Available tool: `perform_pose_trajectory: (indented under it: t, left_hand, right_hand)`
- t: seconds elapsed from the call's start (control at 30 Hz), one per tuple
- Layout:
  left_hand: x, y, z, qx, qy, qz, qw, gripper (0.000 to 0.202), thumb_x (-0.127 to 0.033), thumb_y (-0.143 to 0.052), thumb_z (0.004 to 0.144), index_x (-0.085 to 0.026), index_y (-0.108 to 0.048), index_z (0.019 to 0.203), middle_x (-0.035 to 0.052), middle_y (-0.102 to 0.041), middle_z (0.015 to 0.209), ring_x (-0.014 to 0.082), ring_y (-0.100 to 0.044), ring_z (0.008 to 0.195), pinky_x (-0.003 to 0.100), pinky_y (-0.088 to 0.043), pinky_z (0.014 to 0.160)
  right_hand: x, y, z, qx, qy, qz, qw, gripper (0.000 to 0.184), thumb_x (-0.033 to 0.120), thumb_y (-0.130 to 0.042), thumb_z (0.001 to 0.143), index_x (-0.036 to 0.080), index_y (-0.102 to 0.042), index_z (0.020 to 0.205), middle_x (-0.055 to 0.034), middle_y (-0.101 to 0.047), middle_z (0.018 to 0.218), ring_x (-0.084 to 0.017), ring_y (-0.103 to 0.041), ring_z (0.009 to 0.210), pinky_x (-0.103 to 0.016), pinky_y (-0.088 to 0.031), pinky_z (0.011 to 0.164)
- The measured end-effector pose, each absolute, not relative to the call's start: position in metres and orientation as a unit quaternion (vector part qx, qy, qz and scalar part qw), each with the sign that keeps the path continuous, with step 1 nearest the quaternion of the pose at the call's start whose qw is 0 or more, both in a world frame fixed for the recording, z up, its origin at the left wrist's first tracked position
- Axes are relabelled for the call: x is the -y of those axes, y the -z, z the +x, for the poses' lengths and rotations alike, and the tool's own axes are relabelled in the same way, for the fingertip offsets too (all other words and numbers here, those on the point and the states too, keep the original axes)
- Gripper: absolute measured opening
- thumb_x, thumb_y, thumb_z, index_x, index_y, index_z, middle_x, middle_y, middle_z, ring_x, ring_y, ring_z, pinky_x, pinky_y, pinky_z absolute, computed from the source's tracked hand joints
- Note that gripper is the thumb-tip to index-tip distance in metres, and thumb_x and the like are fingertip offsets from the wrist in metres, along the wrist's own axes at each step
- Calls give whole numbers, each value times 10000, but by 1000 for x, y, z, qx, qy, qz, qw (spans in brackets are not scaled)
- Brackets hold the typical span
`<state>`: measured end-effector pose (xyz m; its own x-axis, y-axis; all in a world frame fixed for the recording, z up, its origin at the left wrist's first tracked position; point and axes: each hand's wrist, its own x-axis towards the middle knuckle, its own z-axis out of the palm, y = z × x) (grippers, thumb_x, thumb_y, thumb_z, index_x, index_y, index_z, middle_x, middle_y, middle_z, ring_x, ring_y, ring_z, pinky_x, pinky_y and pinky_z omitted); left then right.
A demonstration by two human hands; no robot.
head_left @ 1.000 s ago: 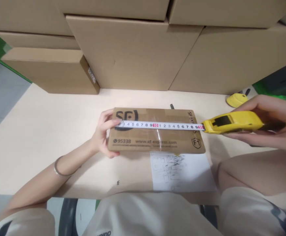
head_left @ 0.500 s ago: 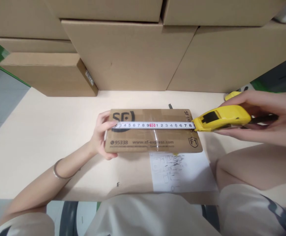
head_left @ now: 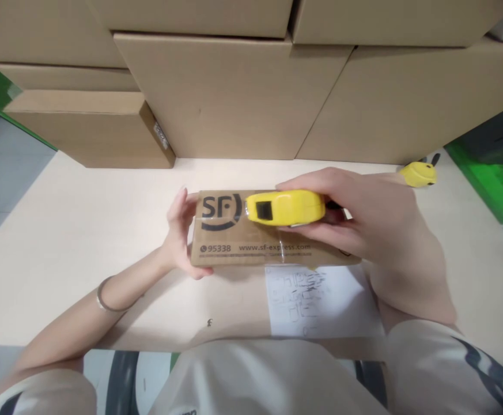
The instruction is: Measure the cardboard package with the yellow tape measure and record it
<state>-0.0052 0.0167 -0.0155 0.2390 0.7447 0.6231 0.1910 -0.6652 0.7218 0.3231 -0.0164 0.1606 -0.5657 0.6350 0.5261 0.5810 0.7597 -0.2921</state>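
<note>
A small brown cardboard parcel point(head_left: 225, 245) printed "SF" lies flat on the pale table point(head_left: 74, 230). My left hand point(head_left: 180, 233) rests against its left end, thumb under the edge, fingers loosely apart and off the tape. My right hand point(head_left: 363, 216) is wrapped round a yellow tape measure point(head_left: 283, 207) held over the middle of the parcel's top. No white blade shows outside the case. A white printed sheet point(head_left: 324, 300) lies on the table just in front of the parcel.
Large cardboard boxes point(head_left: 234, 98) are stacked in a wall along the table's back edge, with a lower one point(head_left: 87, 129) at the left. A second yellow object point(head_left: 418, 173) lies at the back right. Green surface point(head_left: 488, 178) borders the right side.
The tape blade that was stretched across the parcel has gone back into the case. My right hand has moved left with the tape measure, over the parcel. My left fingers have let go of the blade's end.
</note>
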Motion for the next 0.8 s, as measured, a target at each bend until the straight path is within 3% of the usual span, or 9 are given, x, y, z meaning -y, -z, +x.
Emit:
perform_pose_trajectory:
  t: [0.07, 0.17, 0.27, 0.33, 0.43, 0.53, 0.6, 0.7, 0.8]
  left_hand:
    - [-14, 4, -4, -255, -548, 762, 232, 1422, -956, -856, 460, -420, -318, 1662, 122, -610, 1401, 420, -664, 1294, 590, -558, 1094]
    - [-8, -20, -1, -272, -560, 739, 258, 1055, -867, -849, 632, -330, -598, 1506, 112, -652, 1369, 380, -660, 1298, 549, -533, 1169]
    - [-2, -40, 7, -414, -507, 625, 426, 701, -741, -757, 864, -264, -690, 1374, 119, -726, 1354, 353, -706, 1257, 495, -580, 1124]
    - [-2, -47, 14, -460, -447, 539, 546, 632, -722, -672, 942, -238, -704, 1348, 119, -782, 1291, 353, -750, 1205, 477, -624, 1059]
    - [-6, -50, 24, -451, -395, 463, 653, 664, -727, -613, 970, -184, -731, 1334, 130, -845, 1168, 376, -788, 1170, 485, -643, 1049]
    - [-8, -53, 29, -442, -395, 444, 672, 678, -737, -611, 958, -166, -768, 1291, 123, -867, 1128, 388, -792, 1190, 480, -635, 1092]
    - [-7, -55, 30, -450, -396, 436, 671, 694, -753, -616, 938, -167, -781, 1271, 118, -870, 1142, 402, -782, 1222, 487, -635, 1104]
    - [-6, -57, 31, -459, -407, 433, 661, 716, -758, -639, 909, -159, -778, 1276, 122, -869, 1153, 416, -766, 1257, 498, -632, 1117]
    - [-4, -57, 32, -471, -412, 432, 650, 722, -766, -648, 898, -173, -774, 1291, 123, -871, 1150, 407, -763, 1269, 493, -627, 1128]
  right_hand:
    - [16, -161, 329, 870, -54, -356, 337, 351, 411, -843, 944, 296, -732, 1256, 29, -828, 1066, -140, -733, 763, -295, -535, 643]
    - [17, -163, 337, 828, -89, -366, 416, 450, 422, -907, 869, 345, -738, 1279, 47, -808, 1062, -123, -585, 609, -319, -525, 579]
    - [20, -167, 340, 768, -134, -351, 518, 499, 316, -976, 774, 356, -788, 1235, 45, -781, 1002, -120, -555, 605, -313, -471, 519]
    - [23, -169, 338, 742, -203, -344, 539, 453, 281, -977, 762, 340, -810, 1179, 42, -768, 948, -123, -598, 638, -298, -397, 460]
    - [22, -167, 327, 736, -349, -346, 466, 414, 263, -931, 819, 320, -759, 1191, 53, -789, 956, -134, -696, 729, -262, -456, 493]
    - [12, -154, 310, 766, -421, -337, 350, 366, 335, -852, 896, 246, -690, 1212, 30, -794, 911, -154, -724, 745, -285, -539, 608]
    - [3, -140, 299, 807, -392, -332, 293, 352, 394, -820, 910, 212, -691, 1182, 13, -785, 888, -167, -707, 753, -330, -540, 704]
    - [-9, -123, 290, 864, -272, -333, 261, 336, 467, -798, 924, 206, -735, 1127, -36, -779, 999, -232, -701, 972, -436, -484, 966]
    - [-14, -122, 294, 886, -190, -349, 240, 376, 554, -717, 987, 207, -744, 1129, -90, -747, 1132, -285, -663, 1130, -498, -400, 1086]
